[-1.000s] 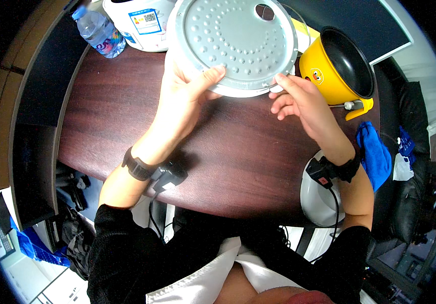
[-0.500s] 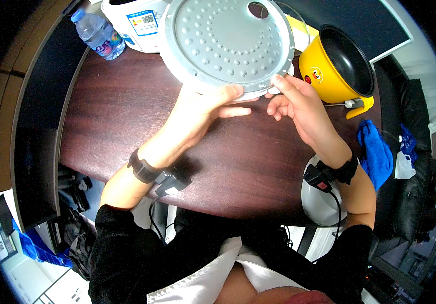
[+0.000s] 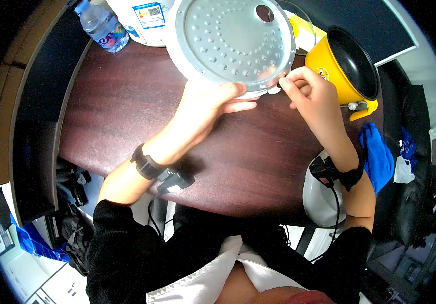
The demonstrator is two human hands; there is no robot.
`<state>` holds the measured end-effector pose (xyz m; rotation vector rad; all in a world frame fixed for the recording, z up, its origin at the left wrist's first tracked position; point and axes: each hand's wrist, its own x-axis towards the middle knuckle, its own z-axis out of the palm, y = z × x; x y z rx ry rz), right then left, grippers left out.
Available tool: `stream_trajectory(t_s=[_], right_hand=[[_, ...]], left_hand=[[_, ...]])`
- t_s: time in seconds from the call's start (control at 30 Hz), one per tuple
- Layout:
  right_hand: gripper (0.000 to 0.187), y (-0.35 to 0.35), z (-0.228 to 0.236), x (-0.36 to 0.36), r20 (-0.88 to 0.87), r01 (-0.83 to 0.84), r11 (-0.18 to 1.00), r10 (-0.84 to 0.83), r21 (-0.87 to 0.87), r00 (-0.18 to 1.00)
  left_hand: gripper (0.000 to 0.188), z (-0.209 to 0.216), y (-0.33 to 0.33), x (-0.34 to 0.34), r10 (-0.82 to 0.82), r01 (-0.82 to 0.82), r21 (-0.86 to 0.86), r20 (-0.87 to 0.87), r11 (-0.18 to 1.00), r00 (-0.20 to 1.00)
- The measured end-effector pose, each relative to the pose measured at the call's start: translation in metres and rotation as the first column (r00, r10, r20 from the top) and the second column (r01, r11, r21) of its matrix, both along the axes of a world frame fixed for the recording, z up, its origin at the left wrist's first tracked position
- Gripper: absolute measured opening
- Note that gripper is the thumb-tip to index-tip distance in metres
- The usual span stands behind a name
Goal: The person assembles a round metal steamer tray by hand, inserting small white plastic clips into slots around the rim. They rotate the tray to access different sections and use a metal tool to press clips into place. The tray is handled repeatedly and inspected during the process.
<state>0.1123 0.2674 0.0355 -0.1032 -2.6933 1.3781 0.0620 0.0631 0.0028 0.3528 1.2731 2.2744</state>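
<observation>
The right hand (image 3: 313, 95) has curled into a pinch at the round, silver, studded metal lid (image 3: 232, 43) (top cut off), any contents indiscernible; the left hand (image 3: 206, 103) grips it.

The lid (image 3: 223, 35) looks like satin metal, bumpy. The desk (image 3: 238, 152) shows smooth, faintly glossy wood grain. Far left, the bottle (image 3: 104, 28) is clear plastic; right, the pot (image 3: 337, 71) is glossy, the cloth (image 3: 376, 157) matt.

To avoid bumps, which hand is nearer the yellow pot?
Right hand, by the near left side of the yellow pot; left hand farther left, holding the grey disc.
</observation>
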Motion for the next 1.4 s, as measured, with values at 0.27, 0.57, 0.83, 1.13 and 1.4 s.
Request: stream_trajectory(t_s=[0.27, 0.57, 0.83, 1.13, 1.4], right_hand=[[0.014, -0.012, -0.002, 0.007, -0.169, -0.138, 0.969, 0.175, 0.206, 0.970], [0.011, -0.018, -0.007, 0.005, -0.288, -0.086, 0.945, 0.182, 0.315, 0.940], [0.015, -0.024, -0.006, 0.005, -0.284, -0.035, 0.954, 0.123, 0.298, 0.951], [0.023, -0.025, -0.005, 0.003, 0.213, 0.031, 0.938, 0.046, -0.346, 0.976], [0.029, -0.017, 0.002, 0.001, 0.361, 0.167, 0.579, 0.239, -0.798, 0.902]], left_hand=[[0.038, -0.002, 0.003, 0.004, 0.034, -0.034, -0.018, -0.011, 0.999, 0.999], [0.031, 0.000, 0.004, 0.011, 0.089, -0.090, -0.002, -0.169, 0.996, 0.982], [0.027, -0.001, 0.003, 0.015, 0.140, -0.170, -0.071, -0.309, 0.983, 0.941], [0.020, -0.001, 0.003, 0.021, 0.167, -0.254, -0.182, -0.390, 0.950, 0.906], [0.017, -0.003, 0.002, 0.019, 0.182, -0.279, -0.177, -0.426, 0.944, 0.886]])
